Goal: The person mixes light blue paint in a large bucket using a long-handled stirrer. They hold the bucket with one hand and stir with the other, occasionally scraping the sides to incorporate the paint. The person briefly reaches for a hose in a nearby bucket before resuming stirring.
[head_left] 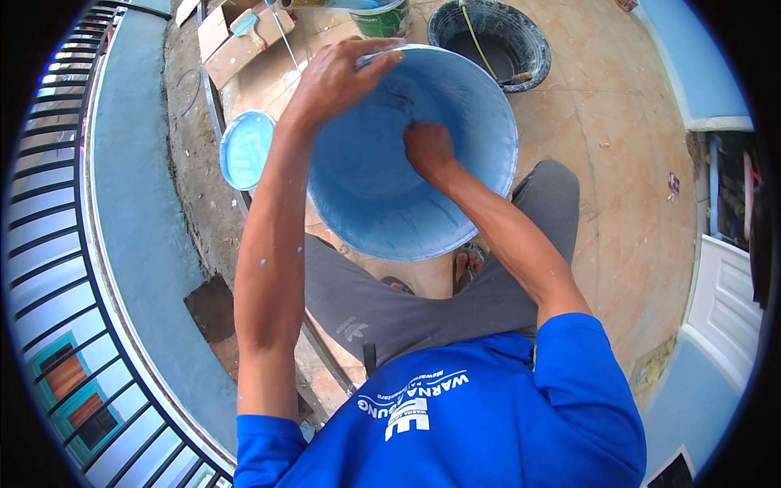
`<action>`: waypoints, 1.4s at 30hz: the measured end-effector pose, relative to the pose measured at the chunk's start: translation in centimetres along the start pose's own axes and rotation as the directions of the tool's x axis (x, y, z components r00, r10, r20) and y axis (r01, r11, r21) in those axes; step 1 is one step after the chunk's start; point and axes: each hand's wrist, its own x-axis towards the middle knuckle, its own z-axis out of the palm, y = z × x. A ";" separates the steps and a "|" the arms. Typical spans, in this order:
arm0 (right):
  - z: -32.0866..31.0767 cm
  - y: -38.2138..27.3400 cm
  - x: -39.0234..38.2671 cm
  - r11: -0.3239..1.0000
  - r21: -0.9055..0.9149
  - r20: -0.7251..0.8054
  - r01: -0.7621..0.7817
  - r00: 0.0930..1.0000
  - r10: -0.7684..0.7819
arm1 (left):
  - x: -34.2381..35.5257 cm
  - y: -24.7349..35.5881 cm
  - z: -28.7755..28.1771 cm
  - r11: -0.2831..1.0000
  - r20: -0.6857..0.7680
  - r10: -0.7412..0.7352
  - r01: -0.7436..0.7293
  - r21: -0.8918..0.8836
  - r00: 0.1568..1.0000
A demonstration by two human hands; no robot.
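Tub [366, 189] wants that half-curled left hand [342, 80] gripping its rim firmly, right hand [429, 151] fisted, contents unclear, stroking evenly.

right hand [429, 150] is in the tub [382, 224]; lid [246, 152] lies left; basin [533, 41], far right; brush [246, 26], on cardboard [234, 61], far left

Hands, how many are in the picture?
2: the left hand is at the far rim of the big tub, and the right hand is inside it, curled. No others show.
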 end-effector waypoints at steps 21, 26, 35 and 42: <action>-2.5 -4.2 0.8 0.980 0.195 0.014 -0.033 0.999 0.031 | -0.7 -0.4 -0.3 0.999 -0.001 -0.054 0.054 0.002 0.999; 1.9 0.0 -1.1 1.000 -0.026 0.062 0.017 0.998 -0.016 | 0.4 1.6 0.5 1.000 0.021 0.023 -0.022 -0.021 1.000; 1.7 -4.9 -6.3 0.949 0.298 0.383 -0.103 0.924 -0.020 | 1.4 3.6 1.6 0.999 0.105 -0.014 0.011 0.032 0.994; -2.3 -2.9 -2.1 0.922 0.331 0.364 -0.201 0.929 0.072 | 1.4 2.4 0.6 0.999 0.106 -0.039 0.039 0.002 0.994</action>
